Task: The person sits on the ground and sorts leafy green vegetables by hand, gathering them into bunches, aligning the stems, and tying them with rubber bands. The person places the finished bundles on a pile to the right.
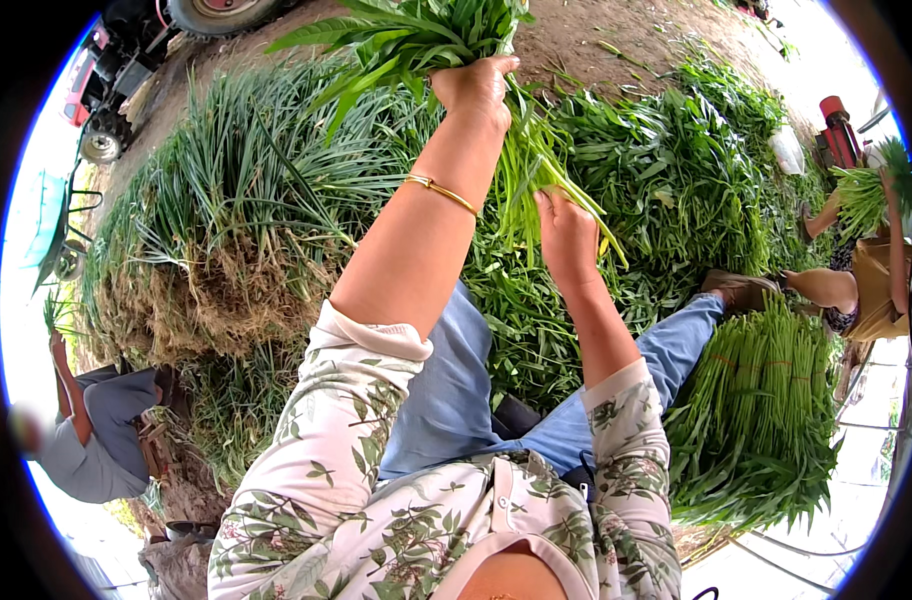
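Observation:
My left hand (477,86), below a gold bangle (442,195), is closed around a bunch of leafy green stalks (527,161), with the long leaves fanning out beyond the fist and the pale stems hanging toward me. My right hand (568,232) is at the lower stems, thumb and fingers together against them; whether it pinches any stem is hard to tell. Loose leafy greens (531,345) lie heaped beneath both hands and between my legs. Right of my leg stand tied bundles of the stalks (763,367), stems up and leaves down.
A big pile of green onions (238,187) with dirty roots lies at left; more leafy greens (666,165) spread at right. Co-workers sit at far left (103,442) and far right (868,277), each holding greens. A tractor wheel (220,11) and a wheelbarrow (58,225) stand beyond.

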Demonstrator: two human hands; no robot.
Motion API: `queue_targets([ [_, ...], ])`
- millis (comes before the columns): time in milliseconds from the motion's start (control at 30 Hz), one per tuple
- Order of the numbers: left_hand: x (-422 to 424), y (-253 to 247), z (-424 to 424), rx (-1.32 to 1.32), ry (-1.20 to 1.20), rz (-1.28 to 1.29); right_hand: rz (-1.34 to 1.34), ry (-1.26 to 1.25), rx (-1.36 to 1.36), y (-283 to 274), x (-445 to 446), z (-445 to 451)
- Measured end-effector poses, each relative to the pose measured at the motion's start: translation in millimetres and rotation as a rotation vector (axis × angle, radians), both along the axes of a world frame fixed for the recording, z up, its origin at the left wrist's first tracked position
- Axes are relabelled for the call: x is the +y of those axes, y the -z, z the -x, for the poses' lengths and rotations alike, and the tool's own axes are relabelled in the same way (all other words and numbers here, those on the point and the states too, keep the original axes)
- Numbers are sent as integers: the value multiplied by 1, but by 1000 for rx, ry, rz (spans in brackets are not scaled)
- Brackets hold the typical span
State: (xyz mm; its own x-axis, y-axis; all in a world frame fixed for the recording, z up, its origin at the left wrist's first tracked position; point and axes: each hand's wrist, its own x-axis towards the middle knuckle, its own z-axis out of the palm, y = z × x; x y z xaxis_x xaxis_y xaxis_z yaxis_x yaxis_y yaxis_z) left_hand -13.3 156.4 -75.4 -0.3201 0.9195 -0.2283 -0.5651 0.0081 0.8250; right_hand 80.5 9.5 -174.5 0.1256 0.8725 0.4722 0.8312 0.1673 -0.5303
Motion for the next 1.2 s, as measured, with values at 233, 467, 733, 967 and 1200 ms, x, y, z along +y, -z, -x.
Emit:
queue_targets([
  [233, -2, -7, 2, 96, 85, 110, 141, -77, 3, 2, -24, -9],
  [467, 3, -4, 12, 126, 69, 30, 306, -141, 99, 59, -93, -37],
  [733, -11, -21, 21, 91, 64, 79, 1246, -297, -370, 131, -189, -70],
  [967, -26, -34, 16, 134, 202, 157, 371, -154, 1259, 6, -82, 7],
  [1200, 19, 8, 22, -214, 210, -138, 179, -335, 1943, 4, -40, 3],
])
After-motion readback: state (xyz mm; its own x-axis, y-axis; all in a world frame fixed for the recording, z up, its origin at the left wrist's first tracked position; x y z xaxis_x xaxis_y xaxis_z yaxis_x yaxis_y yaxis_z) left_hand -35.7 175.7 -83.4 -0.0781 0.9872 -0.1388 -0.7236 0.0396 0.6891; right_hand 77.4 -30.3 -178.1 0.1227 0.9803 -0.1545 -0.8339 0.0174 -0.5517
